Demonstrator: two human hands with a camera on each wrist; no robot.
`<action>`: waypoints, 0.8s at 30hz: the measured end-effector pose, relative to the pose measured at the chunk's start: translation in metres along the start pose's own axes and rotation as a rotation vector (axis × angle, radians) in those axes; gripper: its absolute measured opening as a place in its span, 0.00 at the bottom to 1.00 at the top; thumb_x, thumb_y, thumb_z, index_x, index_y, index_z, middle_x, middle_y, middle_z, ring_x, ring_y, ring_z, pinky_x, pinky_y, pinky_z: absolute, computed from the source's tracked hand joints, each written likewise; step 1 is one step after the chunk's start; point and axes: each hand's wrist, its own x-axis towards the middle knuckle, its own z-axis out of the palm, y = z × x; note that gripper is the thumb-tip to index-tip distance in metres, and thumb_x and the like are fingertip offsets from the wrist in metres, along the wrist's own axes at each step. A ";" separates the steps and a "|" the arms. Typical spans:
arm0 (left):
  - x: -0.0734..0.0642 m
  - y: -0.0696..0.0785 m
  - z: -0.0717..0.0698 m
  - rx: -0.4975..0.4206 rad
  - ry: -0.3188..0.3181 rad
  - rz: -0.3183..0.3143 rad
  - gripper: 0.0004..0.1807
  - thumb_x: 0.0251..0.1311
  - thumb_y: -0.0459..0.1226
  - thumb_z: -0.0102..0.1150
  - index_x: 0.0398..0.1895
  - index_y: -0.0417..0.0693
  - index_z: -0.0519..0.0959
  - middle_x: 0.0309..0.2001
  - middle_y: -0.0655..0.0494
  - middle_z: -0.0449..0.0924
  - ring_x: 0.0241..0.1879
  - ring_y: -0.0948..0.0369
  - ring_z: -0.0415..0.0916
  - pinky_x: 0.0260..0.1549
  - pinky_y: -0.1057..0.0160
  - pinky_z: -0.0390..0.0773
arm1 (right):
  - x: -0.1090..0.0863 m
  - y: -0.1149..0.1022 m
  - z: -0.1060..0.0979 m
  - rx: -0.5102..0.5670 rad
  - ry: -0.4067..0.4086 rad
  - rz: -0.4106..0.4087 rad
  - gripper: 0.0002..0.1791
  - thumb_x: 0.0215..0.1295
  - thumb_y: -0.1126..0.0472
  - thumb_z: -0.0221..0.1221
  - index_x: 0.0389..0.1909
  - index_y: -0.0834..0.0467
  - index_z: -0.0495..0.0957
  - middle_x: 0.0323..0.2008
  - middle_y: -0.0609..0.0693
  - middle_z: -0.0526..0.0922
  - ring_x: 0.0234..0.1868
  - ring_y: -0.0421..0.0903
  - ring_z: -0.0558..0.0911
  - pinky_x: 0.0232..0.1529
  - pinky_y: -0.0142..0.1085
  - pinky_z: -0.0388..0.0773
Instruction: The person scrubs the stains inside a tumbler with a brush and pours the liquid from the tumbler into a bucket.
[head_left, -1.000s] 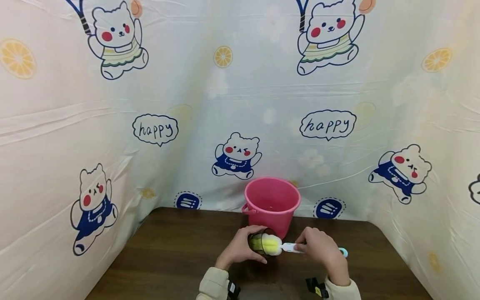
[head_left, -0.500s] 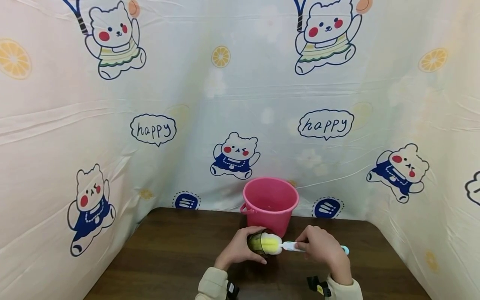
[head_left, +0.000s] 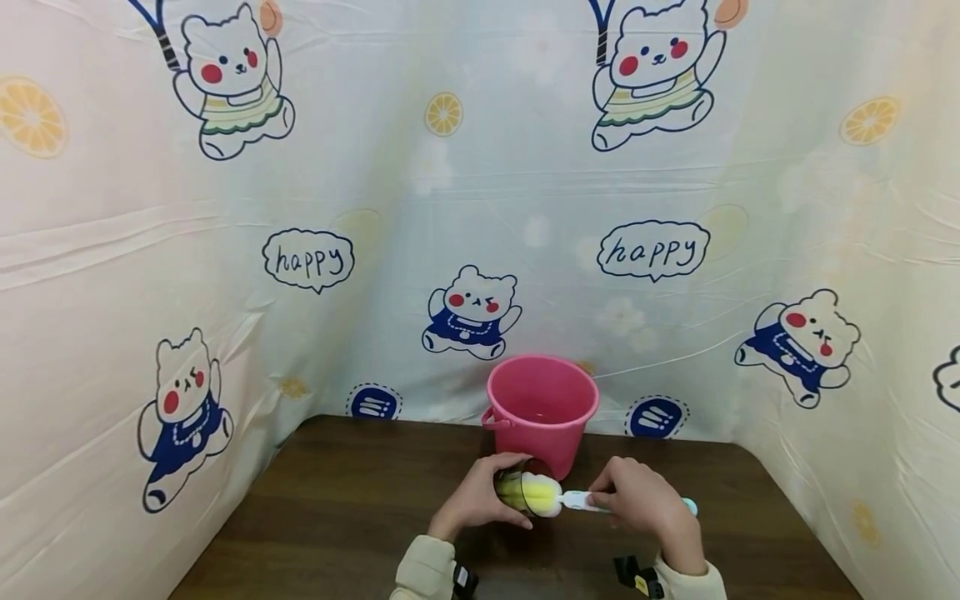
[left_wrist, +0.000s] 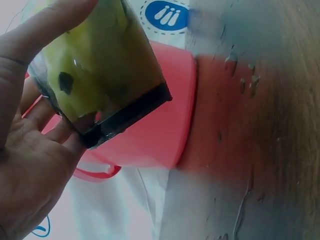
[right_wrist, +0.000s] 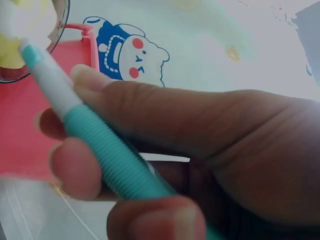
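Note:
My left hand (head_left: 480, 498) grips a dark see-through cup (left_wrist: 107, 70), which lies tilted with its mouth toward the right hand. Inside the cup sits the yellow and white sponge head (head_left: 542, 495) of a bottle brush, part of it sticking out past the rim. My right hand (head_left: 643, 502) holds the brush by its white and teal ribbed handle (right_wrist: 107, 145), thumb and fingers wrapped round it. The handle's teal end (head_left: 690, 506) pokes out behind that hand. Both hands are in front of a pink bucket (head_left: 542, 425).
The bucket stands at the back of the dark wooden table (head_left: 360, 500), its handle hanging at the left side. Water drops (left_wrist: 242, 82) wet the tabletop near it. A printed curtain (head_left: 480, 192) with cartoon bears closes off the back and sides.
The sponge head and handle have shifted slightly against the cup and tilted a little. Both hands keep their hold, and the bucket stays in place.

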 end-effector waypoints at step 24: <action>-0.004 -0.003 -0.004 -0.001 0.033 -0.015 0.49 0.35 0.38 0.88 0.67 0.61 0.76 0.63 0.66 0.78 0.62 0.63 0.74 0.65 0.58 0.74 | 0.006 -0.020 0.015 -0.123 0.101 0.032 0.04 0.64 0.59 0.69 0.30 0.52 0.91 0.18 0.40 0.80 0.17 0.40 0.75 0.20 0.35 0.72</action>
